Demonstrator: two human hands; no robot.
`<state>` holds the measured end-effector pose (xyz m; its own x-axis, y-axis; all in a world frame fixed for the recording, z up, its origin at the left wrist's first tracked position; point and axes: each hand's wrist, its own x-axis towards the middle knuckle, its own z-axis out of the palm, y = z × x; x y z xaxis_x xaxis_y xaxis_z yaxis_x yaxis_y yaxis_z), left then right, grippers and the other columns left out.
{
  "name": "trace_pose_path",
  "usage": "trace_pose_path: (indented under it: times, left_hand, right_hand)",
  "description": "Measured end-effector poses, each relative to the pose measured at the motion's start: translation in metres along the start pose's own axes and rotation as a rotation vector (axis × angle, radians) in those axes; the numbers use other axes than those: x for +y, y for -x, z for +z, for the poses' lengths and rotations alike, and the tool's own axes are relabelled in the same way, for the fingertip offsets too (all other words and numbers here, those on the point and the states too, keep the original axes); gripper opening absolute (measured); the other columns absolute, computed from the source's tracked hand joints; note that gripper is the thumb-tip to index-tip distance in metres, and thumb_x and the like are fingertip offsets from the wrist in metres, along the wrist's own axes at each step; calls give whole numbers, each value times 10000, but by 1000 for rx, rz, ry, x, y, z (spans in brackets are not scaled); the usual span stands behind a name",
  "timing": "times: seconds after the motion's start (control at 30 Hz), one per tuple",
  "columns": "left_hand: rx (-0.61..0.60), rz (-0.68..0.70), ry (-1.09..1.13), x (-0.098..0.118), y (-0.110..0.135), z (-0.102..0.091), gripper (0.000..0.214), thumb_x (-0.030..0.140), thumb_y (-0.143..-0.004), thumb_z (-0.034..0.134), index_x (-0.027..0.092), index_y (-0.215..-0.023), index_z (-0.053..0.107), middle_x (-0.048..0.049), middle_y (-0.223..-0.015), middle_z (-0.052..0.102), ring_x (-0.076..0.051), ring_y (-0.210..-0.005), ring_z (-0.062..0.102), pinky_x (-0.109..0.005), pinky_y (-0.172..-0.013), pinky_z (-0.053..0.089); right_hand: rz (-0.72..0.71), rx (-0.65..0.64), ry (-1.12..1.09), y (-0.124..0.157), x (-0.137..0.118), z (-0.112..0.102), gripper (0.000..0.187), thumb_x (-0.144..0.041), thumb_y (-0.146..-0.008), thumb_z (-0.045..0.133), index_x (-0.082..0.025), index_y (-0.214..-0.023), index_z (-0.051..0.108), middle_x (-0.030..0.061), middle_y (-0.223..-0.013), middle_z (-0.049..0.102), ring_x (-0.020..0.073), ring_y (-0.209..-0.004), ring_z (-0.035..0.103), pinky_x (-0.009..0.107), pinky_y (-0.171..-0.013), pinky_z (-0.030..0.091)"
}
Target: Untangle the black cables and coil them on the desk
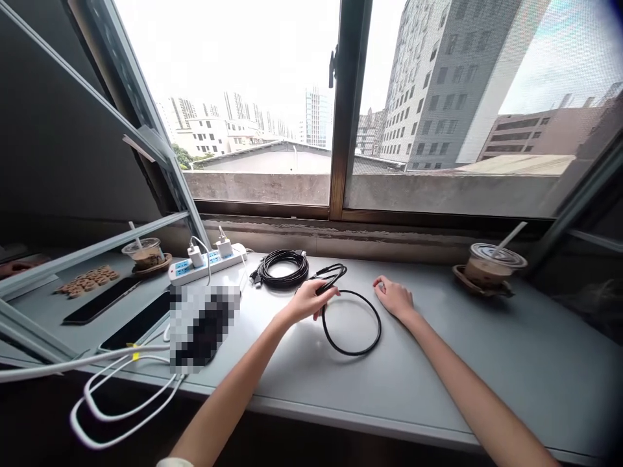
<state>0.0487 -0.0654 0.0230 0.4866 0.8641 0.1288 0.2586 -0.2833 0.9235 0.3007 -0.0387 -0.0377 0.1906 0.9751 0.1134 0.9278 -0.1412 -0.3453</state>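
Note:
My left hand (307, 301) is closed around a black cable (351, 353) over the desk. One large loop of that cable hangs to the right of the hand and lies near the desktop, while smaller loops stick up behind the fingers. To the right of the loop, my right hand (395, 298) rests low at the desk with its fingers curled in, and no cable shows in it. Behind my left hand lies a coiled black cable (285, 283) with its plug ends at the left side of the coil.
A white power strip (209, 266) with chargers stands at the back left. White cables (104, 415) hang over the front edge beside a blurred dark object (204, 331) and a phone (139, 321). Iced drinks (491, 266) stand on coasters at both sides. A window (335, 130) rises behind the desk (389, 389).

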Motion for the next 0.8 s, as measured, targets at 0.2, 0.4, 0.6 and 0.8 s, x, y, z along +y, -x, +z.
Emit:
trace_pose_path:
  times: [0.2,0.4,0.6,0.8]
  left_hand:
    - [261,120,146,30,-28,-25,440,565,-811,488,134,-769,569,102,-395,311,-26,-263,259,-160,-283,142]
    - [241,228,490,99,-40,-45,354,510,-812,537,162,-750,512,114,-379,275,-31,-296,206,-158,-301,152]
    - [136,217,440,146,-32,-27,212,340,-891,481,151,-951,554,100,-406,365,-35,-301,266,-137,-315,210]
    - [166,190,354,136,-46,-10,114,210,-900,439,154,-809,477,80,-391,443,-63,-266,365,-152,-289,264]
  right_hand:
    - [-19,2,-13,2,-3,-3,224,-270,-858,396,-237,-960,593,13,-774,654,160,-706,579,246,-567,260]
    - [-20,11,-78,2,-3,-3,215,-246,-844,407,-232,-931,604,15,-728,640,162,-678,570,250,-570,259]
    - [-19,61,-255,2,-4,-9,229,-301,-829,443,-230,-960,617,26,-740,648,182,-721,580,252,-596,323]
    - [-153,51,-559,9,-25,-35,615,-520,-891,115,-179,-932,625,65,-869,654,151,-699,602,247,-595,443]
